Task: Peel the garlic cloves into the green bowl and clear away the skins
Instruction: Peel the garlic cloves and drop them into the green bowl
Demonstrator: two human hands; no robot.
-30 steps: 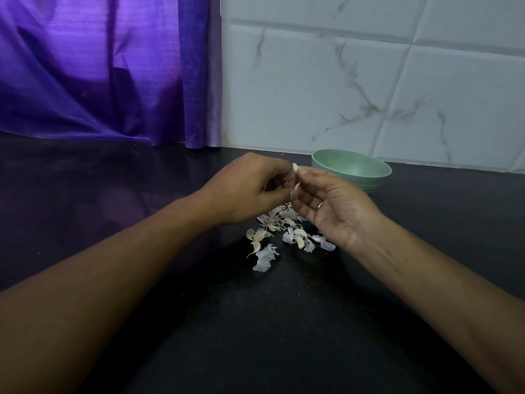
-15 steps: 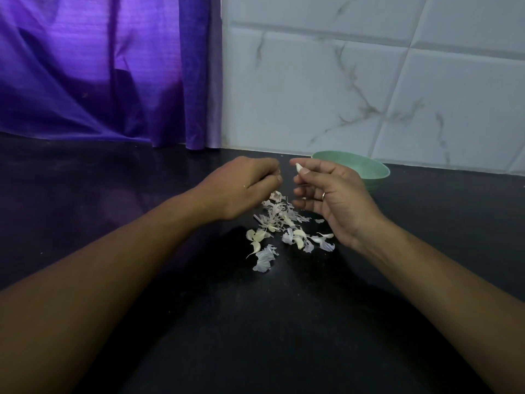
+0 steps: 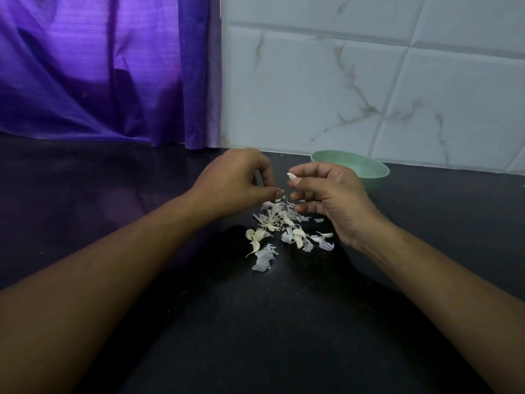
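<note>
My right hand [image 3: 329, 194] pinches a small white garlic clove [image 3: 291, 175] between thumb and forefinger, held above the counter. Right behind that hand sits the green bowl [image 3: 366, 167], partly hidden by it; its inside is not visible. My left hand [image 3: 237, 180] hovers just left of the right one, fingers curled, thumb and forefinger tips together over the pile, with nothing visible between them. On the black counter under both hands lies a pile of papery garlic skins [image 3: 277, 216], with a few unpeeled cloves [image 3: 255, 234] at its near edge.
The black counter [image 3: 255, 322] stretches toward me. A white marble-tiled wall [image 3: 369, 81] stands close behind the bowl. A purple curtain [image 3: 99, 69] hangs at the back left, down to the counter.
My hands have come apart. The left hand dropped lower toward the skin pile, while the right hand kept the clove and stayed near the bowl.
</note>
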